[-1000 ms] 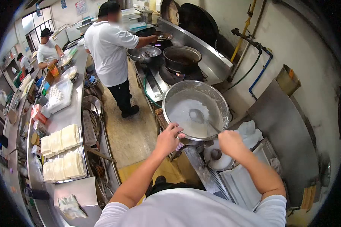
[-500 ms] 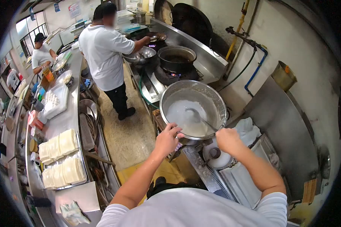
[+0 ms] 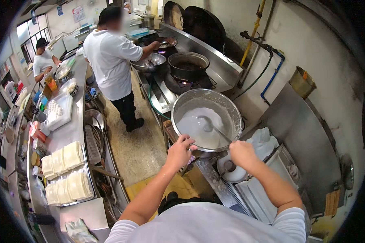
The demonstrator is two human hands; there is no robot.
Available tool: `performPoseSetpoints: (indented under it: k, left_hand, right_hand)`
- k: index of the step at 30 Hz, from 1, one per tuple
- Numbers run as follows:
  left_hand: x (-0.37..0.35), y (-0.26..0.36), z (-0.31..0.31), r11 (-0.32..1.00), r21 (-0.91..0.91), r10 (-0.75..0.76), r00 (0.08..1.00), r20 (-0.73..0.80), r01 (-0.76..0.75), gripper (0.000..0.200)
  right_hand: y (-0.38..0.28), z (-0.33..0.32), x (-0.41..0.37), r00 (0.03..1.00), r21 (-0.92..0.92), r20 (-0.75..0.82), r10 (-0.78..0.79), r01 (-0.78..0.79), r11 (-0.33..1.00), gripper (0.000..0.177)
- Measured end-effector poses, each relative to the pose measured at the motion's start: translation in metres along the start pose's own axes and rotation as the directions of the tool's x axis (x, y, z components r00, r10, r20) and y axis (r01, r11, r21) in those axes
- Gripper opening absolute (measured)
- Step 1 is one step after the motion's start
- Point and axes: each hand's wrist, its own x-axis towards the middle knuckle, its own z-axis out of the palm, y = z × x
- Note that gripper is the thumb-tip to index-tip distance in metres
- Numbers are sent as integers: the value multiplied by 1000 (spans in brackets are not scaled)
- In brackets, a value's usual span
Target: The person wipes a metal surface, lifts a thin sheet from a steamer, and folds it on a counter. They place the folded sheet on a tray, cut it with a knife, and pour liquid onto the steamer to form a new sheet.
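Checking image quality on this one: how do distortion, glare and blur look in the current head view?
Head view: wide-angle distortion bows the left counter, with corners black; in that view, the window looks washed out; also there, a blurred patch covers the nearer co-worker's face, while the left hand and right hand at the metal bowl read clearly.

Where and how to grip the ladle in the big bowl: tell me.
Take the ladle by its handle's upper end, likely best from the near right, where the right hand holds it: it slants up out of the white liquid toward that side.
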Motion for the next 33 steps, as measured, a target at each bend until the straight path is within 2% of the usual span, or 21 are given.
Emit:
performPoseSetpoints:
  k: [2,6,9,12,14,15,18,22,25,26,28,31,33]
  left_hand:
    - [0,1,0,1000,3,27,999,-24,-27,24]
    - [0,0,2,999,-16,40,998,-38,-41,22]
    - [1,-4,8,999,-28,25,997,-67,-27,22]
    - [1,-4,10,998,-53,-19,999,-50,16,23]
    - [1,-5,9,999,-22,29,997,-65,-31,23]
    - [0,-5,8,999,-5,53,996,-72,-53,23]
    - [1,0,7,999,-50,-2,999,-44,0,24]
    - [0,2,4,999,-48,-9,1000,-30,7,25]
    - [1,1,4,999,-51,-20,1000,-20,19,25]
    - [1,1,4,998,-51,-25,1000,-15,24,26]
    - [1,1,2,999,-47,-25,1000,-7,24,26]
    - [1,0,1,1000,-26,4,1000,-14,-5,24]
    - [1,-4,4,999,8,43,998,-43,-43,22]
  right_hand:
    - [10,-22,-2,998,-30,63,-19,21,999,15]
    - [2,-76,-12,985,67,164,-60,50,997,18]
    - [-17,-52,-10,993,152,113,-18,1,988,19]
    - [-26,1,-2,1000,87,20,16,-17,996,19]
    - [-13,15,1,999,48,-20,31,-30,998,18]
    - [-6,17,1,998,31,-41,37,-36,999,18]
    - [12,-18,-2,999,-24,51,-16,17,1000,17]
    - [8,-71,-2,976,86,211,-59,42,995,20]
    - [-14,-43,0,990,222,141,-24,-8,975,20]
    - [-23,-36,-1,989,167,143,-35,10,986,19]
    - [-29,0,3,1000,83,24,1,-3,997,18]
    - [-11,12,5,1000,-16,2,2,-2,1000,18]
    - [0,-13,1,995,-21,91,-40,42,999,18]
